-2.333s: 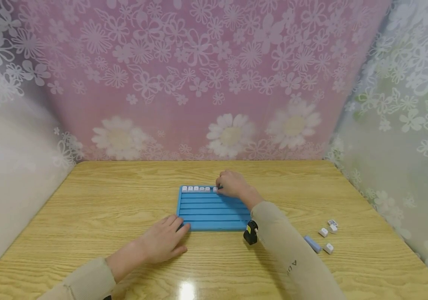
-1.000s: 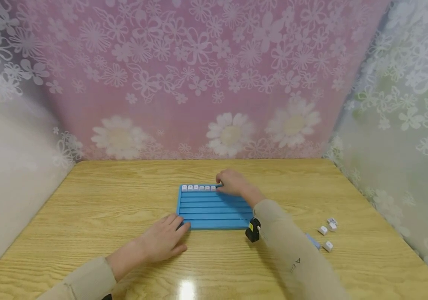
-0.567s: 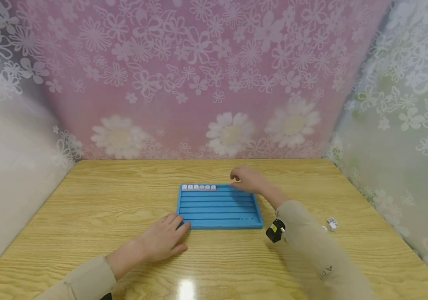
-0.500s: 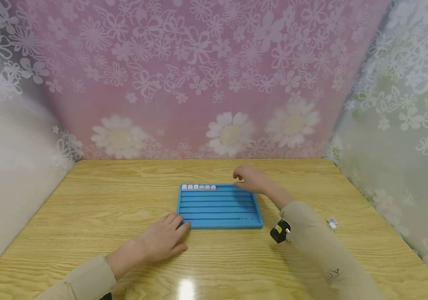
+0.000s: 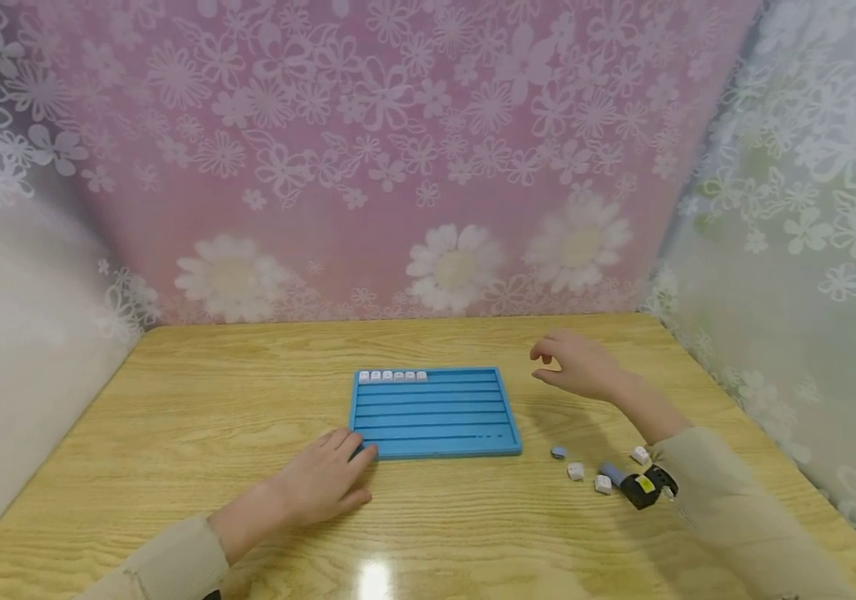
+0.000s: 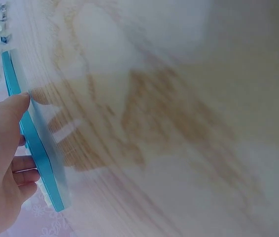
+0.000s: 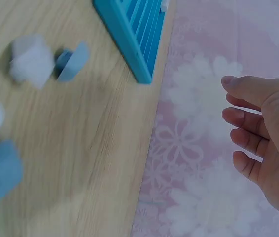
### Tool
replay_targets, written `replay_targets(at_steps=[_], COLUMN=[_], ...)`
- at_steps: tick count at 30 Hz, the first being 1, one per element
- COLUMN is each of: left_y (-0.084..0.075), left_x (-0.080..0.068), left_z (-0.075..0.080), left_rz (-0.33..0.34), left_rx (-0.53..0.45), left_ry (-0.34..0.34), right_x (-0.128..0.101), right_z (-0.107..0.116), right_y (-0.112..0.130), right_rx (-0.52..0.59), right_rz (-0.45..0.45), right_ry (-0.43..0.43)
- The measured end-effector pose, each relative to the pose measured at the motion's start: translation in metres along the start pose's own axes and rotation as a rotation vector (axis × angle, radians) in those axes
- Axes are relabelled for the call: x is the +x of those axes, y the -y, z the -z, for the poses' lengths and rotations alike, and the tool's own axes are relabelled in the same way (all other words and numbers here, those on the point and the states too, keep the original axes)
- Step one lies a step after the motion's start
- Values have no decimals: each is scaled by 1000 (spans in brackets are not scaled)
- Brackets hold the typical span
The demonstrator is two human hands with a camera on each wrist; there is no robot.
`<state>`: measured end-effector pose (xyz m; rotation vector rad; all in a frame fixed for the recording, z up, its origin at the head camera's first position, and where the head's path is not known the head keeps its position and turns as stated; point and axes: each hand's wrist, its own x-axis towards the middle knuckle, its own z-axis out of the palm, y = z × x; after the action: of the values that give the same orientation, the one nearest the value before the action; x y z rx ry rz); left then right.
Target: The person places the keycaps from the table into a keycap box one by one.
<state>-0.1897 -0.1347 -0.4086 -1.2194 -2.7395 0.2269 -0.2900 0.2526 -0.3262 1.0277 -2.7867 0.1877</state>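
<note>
A blue ridged keyboard tray (image 5: 435, 408) lies flat on the table, with several white keycaps (image 5: 399, 377) lined up from the left end of its back row. My left hand (image 5: 315, 479) rests at the tray's front left corner, fingers relaxed against its edges; the left wrist view shows fingertips along the blue rim. Right of the tray, my right hand (image 5: 581, 367) hovers above the table, its fingers loosely bent with nothing between them. In the right wrist view, a gap separates that hand (image 7: 262, 128) from the tray's corner (image 7: 142, 71).
Loose white keycaps (image 5: 575, 472), a small blue keycap (image 5: 558, 452) and a long blue keycap (image 5: 612, 475) lie on the wooden table (image 5: 458, 533) right of the tray, near the black wrist camera (image 5: 641, 490). A pink flowered backdrop (image 5: 412, 167) stands behind.
The rightmost keycap in the row moved left against its neighbours, and my right hand let go of it. That hand then moved right, off the tray. My left hand stayed at the corner.
</note>
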Motion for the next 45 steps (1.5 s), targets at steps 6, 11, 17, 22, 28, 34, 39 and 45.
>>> replay_targets(at_steps=[6, 11, 17, 22, 28, 34, 39, 45], left_y=[-1, -1, -2, -2, -2, 0, 0, -2], left_x=[0, 0, 1, 1, 0, 0, 0, 0], left_z=[1, 3, 5, 5, 6, 5, 5, 7], left_rz=[-1, 2, 1, 2, 2, 1, 5, 1], left_rx=[5, -3, -20, -26, -27, -20, -10, -20], left_ry=[5, 17, 22, 18, 27, 22, 24, 32], right_x=[-30, -53, -74, -84, -91, -94, -94, -97], right_z=[3, -2, -11, -18, -29, -37, -40, -44], right_y=[-7, -6, -2, 1, 6, 9, 10, 8], right_rx=[-30, -53, -17, 20, 30, 51, 41, 41], right_rz=[1, 24, 33, 44, 44, 45, 68, 93], right_ry=[0, 4, 54, 79, 150, 181, 183, 171])
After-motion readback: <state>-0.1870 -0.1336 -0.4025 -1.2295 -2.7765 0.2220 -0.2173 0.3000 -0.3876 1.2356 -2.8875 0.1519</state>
